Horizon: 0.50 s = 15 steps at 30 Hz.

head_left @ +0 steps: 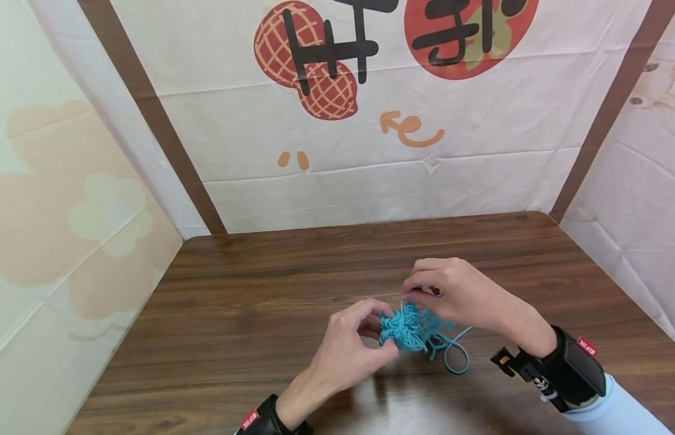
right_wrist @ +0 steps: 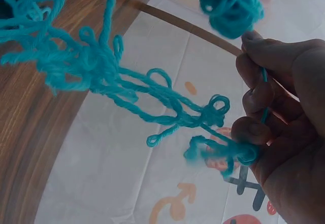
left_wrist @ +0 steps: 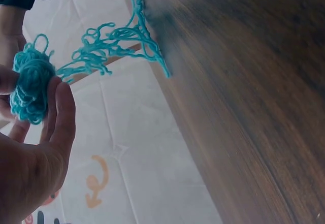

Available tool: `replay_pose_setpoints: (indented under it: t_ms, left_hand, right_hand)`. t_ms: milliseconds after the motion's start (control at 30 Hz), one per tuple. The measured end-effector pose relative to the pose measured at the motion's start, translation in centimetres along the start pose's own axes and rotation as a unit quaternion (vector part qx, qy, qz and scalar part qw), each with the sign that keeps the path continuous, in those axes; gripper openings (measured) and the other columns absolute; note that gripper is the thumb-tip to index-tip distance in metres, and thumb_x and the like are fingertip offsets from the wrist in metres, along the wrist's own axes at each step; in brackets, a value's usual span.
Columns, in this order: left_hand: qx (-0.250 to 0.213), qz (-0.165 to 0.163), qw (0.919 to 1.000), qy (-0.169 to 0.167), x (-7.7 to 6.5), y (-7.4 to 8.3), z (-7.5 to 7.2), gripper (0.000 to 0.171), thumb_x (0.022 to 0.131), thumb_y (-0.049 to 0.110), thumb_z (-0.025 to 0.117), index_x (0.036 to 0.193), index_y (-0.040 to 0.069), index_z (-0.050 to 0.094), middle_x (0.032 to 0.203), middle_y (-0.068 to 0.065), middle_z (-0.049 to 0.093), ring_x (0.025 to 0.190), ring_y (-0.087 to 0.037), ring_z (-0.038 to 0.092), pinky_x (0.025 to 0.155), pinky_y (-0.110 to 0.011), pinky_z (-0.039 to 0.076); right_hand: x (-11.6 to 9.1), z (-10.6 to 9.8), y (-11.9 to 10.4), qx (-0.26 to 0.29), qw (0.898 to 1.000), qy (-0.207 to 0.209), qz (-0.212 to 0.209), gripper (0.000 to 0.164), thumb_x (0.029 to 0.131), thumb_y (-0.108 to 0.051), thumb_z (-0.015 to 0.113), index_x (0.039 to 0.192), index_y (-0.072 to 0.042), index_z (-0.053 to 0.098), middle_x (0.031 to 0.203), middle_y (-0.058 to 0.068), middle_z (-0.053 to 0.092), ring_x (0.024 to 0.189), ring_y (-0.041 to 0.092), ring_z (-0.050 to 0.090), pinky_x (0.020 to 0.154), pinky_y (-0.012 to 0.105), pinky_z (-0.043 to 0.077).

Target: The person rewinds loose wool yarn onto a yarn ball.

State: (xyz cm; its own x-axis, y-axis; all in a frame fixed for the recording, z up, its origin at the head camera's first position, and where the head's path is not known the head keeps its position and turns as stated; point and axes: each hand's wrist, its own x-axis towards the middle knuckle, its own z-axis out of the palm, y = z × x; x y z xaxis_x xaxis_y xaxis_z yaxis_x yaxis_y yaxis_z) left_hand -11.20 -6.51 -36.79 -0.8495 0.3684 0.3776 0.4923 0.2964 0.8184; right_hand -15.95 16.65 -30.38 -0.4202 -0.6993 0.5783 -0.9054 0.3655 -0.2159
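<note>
A small ball of turquoise yarn (head_left: 403, 330) is held just above the table by my left hand (head_left: 345, 347), thumb on the near side and fingers on the far side. In the left wrist view, wound loops cover the ball (left_wrist: 31, 89). Beside it, my right hand (head_left: 468, 296) pinches a single strand that runs to the ball; in the right wrist view this strand (right_wrist: 264, 74) passes along the curled fingers. A loose tangle of the same yarn (right_wrist: 96, 69) trails below the right hand, with knots and small loops along it. One curl of yarn (head_left: 458, 360) hangs toward the table.
The dark wood table (head_left: 250, 290) spreads beneath both hands. Printed white sheets (head_left: 370, 181) stand along its back and sides. Black camera straps sit on both wrists, with a wrist camera (head_left: 555, 374) jutting out below the right forearm.
</note>
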Motion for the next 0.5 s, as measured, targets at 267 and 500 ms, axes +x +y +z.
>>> replay_pose_setpoints:
  t_ms: [267,500]
  left_hand:
    - [-0.003,-0.004,0.9995,-0.03,-0.3,0.0,0.0,0.034,0.077,0.006,0.073,0.106,0.022,0.066,0.093,0.008,0.067,0.075,-0.002,0.065,0.071,-0.028,0.064]
    - [0.0,0.002,0.9992,-0.04,-0.7,-0.1,0.1,0.033,0.077,0.005,0.073,0.105,0.02,0.066,0.093,0.006,0.068,0.075,-0.001,0.064,0.071,-0.029,0.064]
  right_hand:
    - [-0.2,-0.2,0.8,0.004,1.0,0.01,0.015,0.023,0.08,0.002,0.081,0.092,-0.017,0.076,0.083,-0.011,0.064,0.061,-0.006,0.043,0.054,0.005,0.036]
    - [-0.6,-0.4,1.2,0.006,0.999,0.008,0.039,0.023,0.083,0.002,0.079,0.093,-0.019,0.077,0.084,-0.009,0.067,0.064,-0.007,0.051,0.055,0.006,0.039]
